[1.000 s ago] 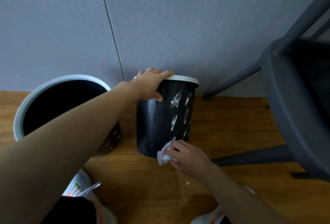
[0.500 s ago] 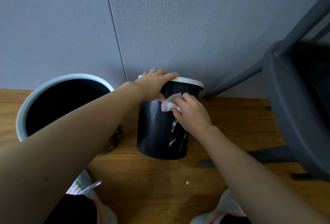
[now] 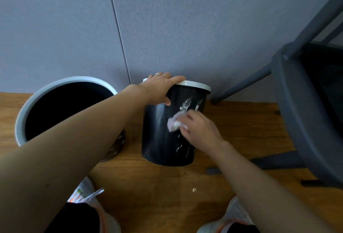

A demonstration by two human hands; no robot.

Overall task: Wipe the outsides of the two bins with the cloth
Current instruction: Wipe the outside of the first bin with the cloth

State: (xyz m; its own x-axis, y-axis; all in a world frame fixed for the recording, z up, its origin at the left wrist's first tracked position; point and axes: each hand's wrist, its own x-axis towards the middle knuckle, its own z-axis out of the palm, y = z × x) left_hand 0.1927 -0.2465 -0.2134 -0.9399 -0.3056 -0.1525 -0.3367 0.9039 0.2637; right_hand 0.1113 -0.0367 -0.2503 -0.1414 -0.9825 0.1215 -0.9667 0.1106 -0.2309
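A small black bin (image 3: pixel 159 140) with a white rim stands on the wooden floor against the wall, white smears running down its front. My left hand (image 3: pixel 159 88) grips its rim from above, thumb on the outer wall. My right hand (image 3: pixel 199 130) holds a crumpled pale cloth (image 3: pixel 173 123) and presses it against the bin's front at mid height. To the left stands a larger bin (image 3: pixel 20 121) with a pale grey rim and a dark inside; my left forearm hides most of its outer wall.
A dark grey chair (image 3: pixel 297 102) fills the right side, its legs reaching the floor close to the small bin. A grey panelled wall (image 3: pixel 185 28) rises behind both bins. My two shoes (image 3: pixel 87 195) show at the bottom edge. A small white speck (image 3: pixel 194 189) lies on the floor.
My right hand with the cloth went from the bin's base up to just under the rim, then came down to mid height. The smears look thinner. My left hand stayed on the rim.
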